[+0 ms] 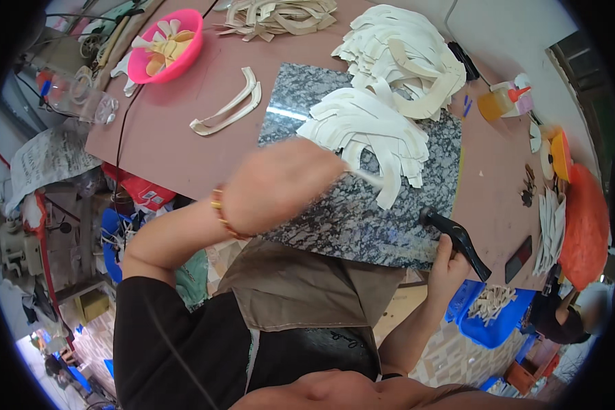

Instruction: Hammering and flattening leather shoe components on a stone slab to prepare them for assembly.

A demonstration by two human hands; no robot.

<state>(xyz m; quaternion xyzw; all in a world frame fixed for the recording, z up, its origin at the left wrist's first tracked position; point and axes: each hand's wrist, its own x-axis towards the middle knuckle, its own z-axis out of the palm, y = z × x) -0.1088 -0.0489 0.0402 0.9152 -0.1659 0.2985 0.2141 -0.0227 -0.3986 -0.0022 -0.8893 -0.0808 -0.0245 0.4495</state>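
Note:
My left hand [283,181], with a beaded bracelet at the wrist, is raised over the near left part of a speckled granite slab [362,236]. Its fingers are closed on a thin white strip [367,178], smeared by motion, whose tip points at a fanned pile of white curved strips [362,126]. One strip of that pile hangs toward me, close to the tip. At the slab's near right corner my right hand [449,268] is closed on a black hammer [463,242]. The hammer's round head lies over the slab; its handle slants toward the lower right.
A larger stack of white strips [396,44] stands behind. Beige strips [277,17] and a pink bowl [195,51] of pale pieces are farther left. To the right are a bottle of amber liquid [493,104], a phone [518,260], a red bag [584,229] and a blue basket [488,331].

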